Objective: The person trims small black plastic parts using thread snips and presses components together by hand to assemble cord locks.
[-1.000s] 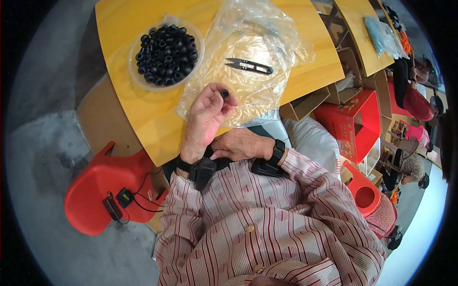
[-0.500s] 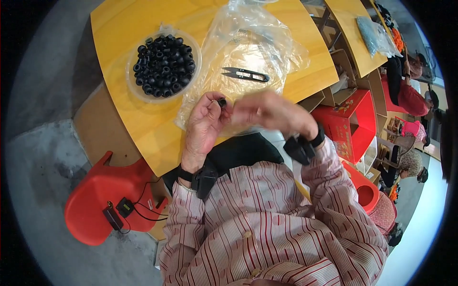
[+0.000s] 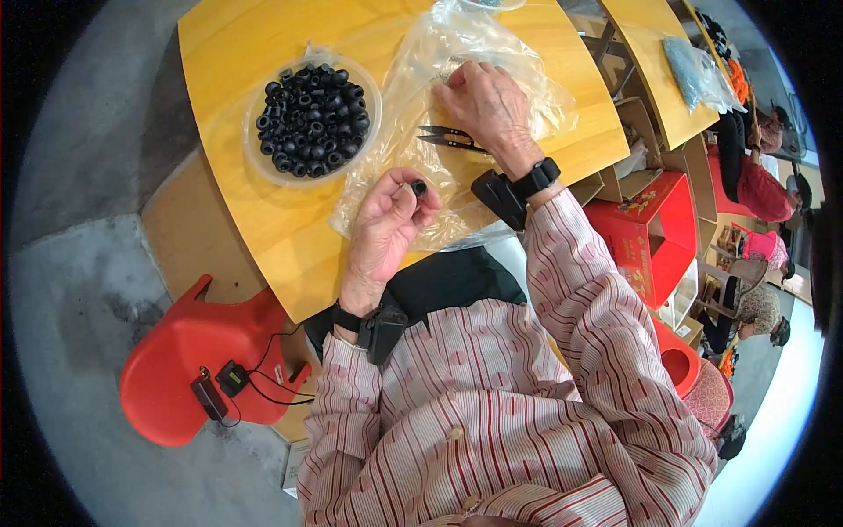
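Note:
Between the thumb and fingers of my left hand [image 3: 386, 220] is a small black hollow cap [image 3: 419, 188], its open end facing up. My right hand [image 3: 492, 104] reaches over a crumpled clear plastic bag [image 3: 386, 132] on the table. Its fingers curl down together at the bag's surface, and whatever is at their tips is hidden. Black thread snips [image 3: 443, 137] lie on the bag, their handle end covered by my right hand. To the left, a round clear tub [image 3: 376, 110] holds a heap of similar black caps [image 3: 312, 123].
The yellow table [image 3: 272, 255] runs beneath everything. A red chair [image 3: 167, 378] with a small device and cables stands at lower left. On the right are a red box [image 3: 628, 237], cardboard boxes and another table with a bag [image 3: 698, 75]. Several people sit farther right.
My right hand has moved up and away from my left hand, onto the bag beyond the snips. My left hand stays nearly in place with the black cap.

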The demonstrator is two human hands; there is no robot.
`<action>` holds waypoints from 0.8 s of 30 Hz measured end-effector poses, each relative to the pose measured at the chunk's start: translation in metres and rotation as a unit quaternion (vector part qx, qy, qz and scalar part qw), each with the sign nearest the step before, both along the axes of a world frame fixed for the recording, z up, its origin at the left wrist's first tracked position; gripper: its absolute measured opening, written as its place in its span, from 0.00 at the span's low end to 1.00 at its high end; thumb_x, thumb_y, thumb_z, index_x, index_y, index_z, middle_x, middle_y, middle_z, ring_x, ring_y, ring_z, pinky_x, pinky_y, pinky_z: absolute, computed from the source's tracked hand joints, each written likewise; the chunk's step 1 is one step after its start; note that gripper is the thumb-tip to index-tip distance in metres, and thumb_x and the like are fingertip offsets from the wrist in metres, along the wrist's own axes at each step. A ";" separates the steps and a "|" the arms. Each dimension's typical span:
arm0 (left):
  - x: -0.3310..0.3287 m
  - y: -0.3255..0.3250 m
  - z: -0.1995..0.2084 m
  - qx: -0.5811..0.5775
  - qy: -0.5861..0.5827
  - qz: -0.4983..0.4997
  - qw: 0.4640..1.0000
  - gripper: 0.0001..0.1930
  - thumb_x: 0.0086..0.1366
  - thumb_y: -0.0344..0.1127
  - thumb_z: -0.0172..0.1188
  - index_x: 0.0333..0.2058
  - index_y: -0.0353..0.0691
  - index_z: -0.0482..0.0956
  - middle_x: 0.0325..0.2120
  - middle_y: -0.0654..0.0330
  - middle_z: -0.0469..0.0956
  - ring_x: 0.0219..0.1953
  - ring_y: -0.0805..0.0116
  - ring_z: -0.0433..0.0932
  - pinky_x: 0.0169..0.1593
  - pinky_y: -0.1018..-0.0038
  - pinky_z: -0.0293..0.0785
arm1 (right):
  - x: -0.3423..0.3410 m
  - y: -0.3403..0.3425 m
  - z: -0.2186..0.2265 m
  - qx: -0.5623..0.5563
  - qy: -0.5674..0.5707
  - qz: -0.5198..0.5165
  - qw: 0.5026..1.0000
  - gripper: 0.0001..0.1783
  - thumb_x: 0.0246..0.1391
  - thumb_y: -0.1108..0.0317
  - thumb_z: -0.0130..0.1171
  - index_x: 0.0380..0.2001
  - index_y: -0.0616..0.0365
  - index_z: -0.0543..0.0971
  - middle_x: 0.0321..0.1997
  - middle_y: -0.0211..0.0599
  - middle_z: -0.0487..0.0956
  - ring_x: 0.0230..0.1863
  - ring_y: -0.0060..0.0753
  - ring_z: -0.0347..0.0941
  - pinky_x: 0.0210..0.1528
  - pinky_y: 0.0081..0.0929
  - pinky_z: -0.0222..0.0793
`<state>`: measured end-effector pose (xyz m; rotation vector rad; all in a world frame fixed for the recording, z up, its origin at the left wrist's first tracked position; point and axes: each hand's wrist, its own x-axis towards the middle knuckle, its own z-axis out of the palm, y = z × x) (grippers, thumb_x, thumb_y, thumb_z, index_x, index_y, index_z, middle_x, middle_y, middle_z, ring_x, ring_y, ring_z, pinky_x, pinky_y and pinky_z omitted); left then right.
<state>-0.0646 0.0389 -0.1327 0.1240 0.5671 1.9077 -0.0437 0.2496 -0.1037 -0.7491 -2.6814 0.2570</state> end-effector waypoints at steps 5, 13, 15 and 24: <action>0.001 0.000 0.001 -0.010 0.002 0.006 1.000 0.13 0.64 0.33 0.56 0.45 0.37 0.67 0.35 0.57 0.74 0.39 0.71 0.72 0.45 0.76 0.68 | 0.004 0.002 -0.006 0.005 0.022 0.014 1.000 0.10 0.49 0.61 0.58 0.28 0.57 0.78 0.30 0.40 0.79 0.35 0.45 0.74 0.37 0.36 0.71; 0.001 0.001 0.002 -0.006 0.003 0.007 1.000 0.13 0.65 0.33 0.54 0.46 0.36 0.67 0.35 0.56 0.74 0.38 0.70 0.72 0.43 0.76 0.67 | 0.022 0.010 0.006 -0.061 0.036 0.070 0.995 0.09 0.50 0.63 0.58 0.32 0.56 0.79 0.29 0.38 0.79 0.31 0.40 0.75 0.34 0.32 0.71; 0.001 0.002 0.002 -0.001 0.009 0.008 1.000 0.12 0.66 0.33 0.53 0.46 0.36 0.67 0.35 0.55 0.74 0.37 0.69 0.71 0.42 0.76 0.67 | 0.026 0.009 0.012 -0.101 0.044 0.080 0.991 0.11 0.52 0.62 0.59 0.34 0.57 0.80 0.28 0.37 0.80 0.28 0.34 0.75 0.32 0.27 0.71; 0.000 0.002 0.000 0.007 0.014 0.002 1.000 0.12 0.66 0.34 0.53 0.46 0.36 0.68 0.35 0.55 0.74 0.36 0.71 0.71 0.41 0.77 0.66 | 0.034 0.006 0.033 -0.225 0.027 0.096 0.969 0.13 0.53 0.61 0.59 0.35 0.59 0.81 0.26 0.39 0.80 0.24 0.31 0.76 0.29 0.26 0.71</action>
